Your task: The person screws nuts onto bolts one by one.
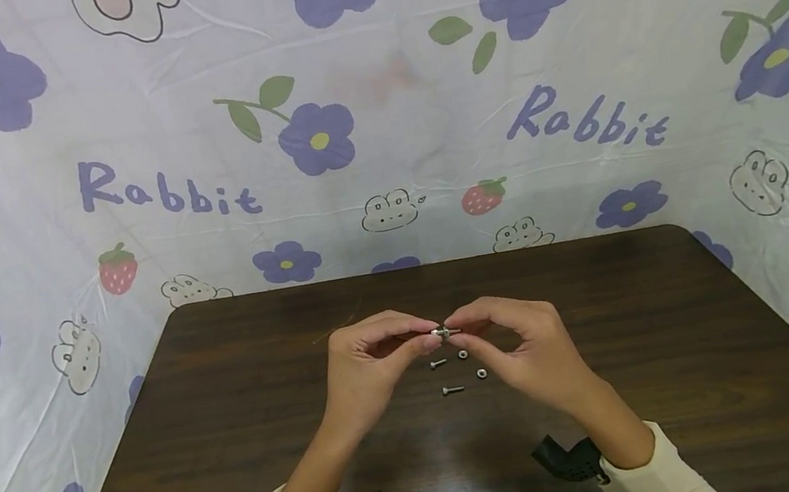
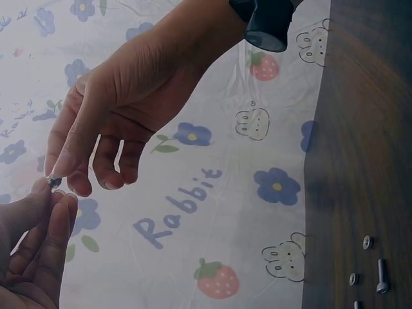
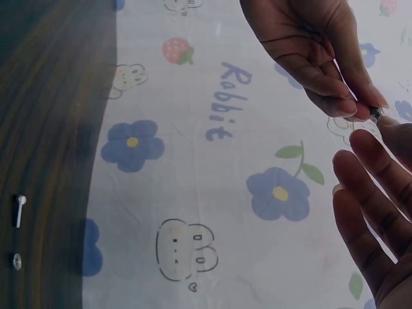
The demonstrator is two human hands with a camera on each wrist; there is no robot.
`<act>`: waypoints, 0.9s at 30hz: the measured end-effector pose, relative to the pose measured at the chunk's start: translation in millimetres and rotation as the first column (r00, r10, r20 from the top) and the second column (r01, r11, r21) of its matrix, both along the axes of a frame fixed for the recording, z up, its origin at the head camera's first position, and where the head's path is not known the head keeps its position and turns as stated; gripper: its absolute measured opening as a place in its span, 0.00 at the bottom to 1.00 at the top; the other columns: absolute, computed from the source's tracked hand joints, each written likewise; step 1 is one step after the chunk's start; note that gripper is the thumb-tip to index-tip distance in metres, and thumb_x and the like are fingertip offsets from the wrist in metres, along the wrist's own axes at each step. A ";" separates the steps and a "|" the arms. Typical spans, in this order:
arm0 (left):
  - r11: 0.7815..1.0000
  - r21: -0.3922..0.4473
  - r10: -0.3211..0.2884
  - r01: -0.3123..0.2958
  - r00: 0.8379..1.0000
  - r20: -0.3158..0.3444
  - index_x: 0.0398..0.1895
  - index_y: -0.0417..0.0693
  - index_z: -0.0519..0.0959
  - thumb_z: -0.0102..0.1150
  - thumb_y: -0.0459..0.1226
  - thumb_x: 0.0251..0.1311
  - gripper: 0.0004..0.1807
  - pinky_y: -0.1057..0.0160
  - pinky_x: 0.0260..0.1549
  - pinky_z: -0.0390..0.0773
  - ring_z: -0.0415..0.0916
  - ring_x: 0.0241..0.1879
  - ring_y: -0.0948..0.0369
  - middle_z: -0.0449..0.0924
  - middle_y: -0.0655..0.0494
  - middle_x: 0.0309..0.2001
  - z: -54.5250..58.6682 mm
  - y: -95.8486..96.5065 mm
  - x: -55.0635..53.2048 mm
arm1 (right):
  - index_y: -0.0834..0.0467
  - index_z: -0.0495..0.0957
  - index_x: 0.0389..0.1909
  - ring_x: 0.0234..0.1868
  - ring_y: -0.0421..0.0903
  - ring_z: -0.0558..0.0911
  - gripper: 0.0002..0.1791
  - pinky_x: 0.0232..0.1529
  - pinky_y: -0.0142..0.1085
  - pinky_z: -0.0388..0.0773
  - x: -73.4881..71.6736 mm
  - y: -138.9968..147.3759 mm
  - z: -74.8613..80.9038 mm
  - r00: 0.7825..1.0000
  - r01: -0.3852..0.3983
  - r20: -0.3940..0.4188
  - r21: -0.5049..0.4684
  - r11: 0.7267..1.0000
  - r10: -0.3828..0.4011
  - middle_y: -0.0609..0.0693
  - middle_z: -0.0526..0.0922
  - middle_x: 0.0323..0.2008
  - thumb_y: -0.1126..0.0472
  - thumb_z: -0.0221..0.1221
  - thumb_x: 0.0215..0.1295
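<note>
Both hands meet above the middle of the table, fingertips close together. My left hand [image 1: 365, 372] pinches the head end of a small metal bolt [image 1: 455, 331] between thumb and index finger. A nut [image 1: 444, 331] appears to sit on the bolt's shank, and my right hand [image 1: 525, 345] pinches it with thumb and forefinger. The bolt lies roughly level, its tip pointing right. In the left wrist view, fingertips cover most of this small metal piece [image 2: 54, 182]. The right wrist view shows it dark and partly hidden too.
On the dark wooden table [image 1: 239, 436] below the hands lie two loose bolts, one farther back [image 1: 438, 363] and a nearer bolt [image 1: 453, 390]. Right of them are two nuts, a far nut [image 1: 463, 355] and a near nut [image 1: 482, 373]. A printed cloth [image 1: 410, 143] hangs behind.
</note>
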State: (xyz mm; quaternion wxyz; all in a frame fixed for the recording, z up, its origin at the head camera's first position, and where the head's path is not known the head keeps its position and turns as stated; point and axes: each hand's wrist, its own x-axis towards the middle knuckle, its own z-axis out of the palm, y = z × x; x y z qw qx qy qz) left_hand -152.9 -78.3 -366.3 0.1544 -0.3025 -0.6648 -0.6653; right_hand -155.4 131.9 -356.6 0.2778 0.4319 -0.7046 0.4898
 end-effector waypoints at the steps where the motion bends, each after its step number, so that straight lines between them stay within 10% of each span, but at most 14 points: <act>1: 1.000 0.000 -0.001 0.001 1.000 0.001 0.38 0.40 0.89 0.72 0.27 0.56 0.06 0.58 0.32 0.87 0.86 0.33 0.55 0.88 0.51 0.34 -0.1 0.1 0.1 | 0.59 0.85 0.43 0.30 0.41 0.85 0.19 0.34 0.30 0.84 0.3 -0.3 -0.2 1.000 -0.001 0.001 0.002 1.000 0.001 0.50 0.88 0.36 0.79 0.71 0.51; 18: 1.000 0.014 -0.020 0.019 1.000 0.009 0.38 0.40 0.89 0.71 0.27 0.57 0.06 0.56 0.33 0.87 0.86 0.33 0.54 0.88 0.50 0.35 0.4 0.4 1.2 | 0.57 0.86 0.41 0.32 0.39 0.86 0.10 0.36 0.31 0.84 3.0 -0.1 -1.8 0.990 0.023 0.136 0.077 0.997 -0.033 0.45 0.88 0.34 0.74 0.61 0.68; 27: 1.000 0.021 -0.020 0.020 1.000 0.010 0.38 0.39 0.89 0.71 0.26 0.57 0.06 0.55 0.34 0.88 0.87 0.33 0.53 0.88 0.50 0.35 1.3 0.1 1.1 | 0.59 0.85 0.44 0.30 0.40 0.86 0.22 0.33 0.30 0.84 -0.7 0.5 0.2 1.000 0.024 -0.018 0.015 1.000 -0.023 0.50 0.88 0.36 0.80 0.72 0.48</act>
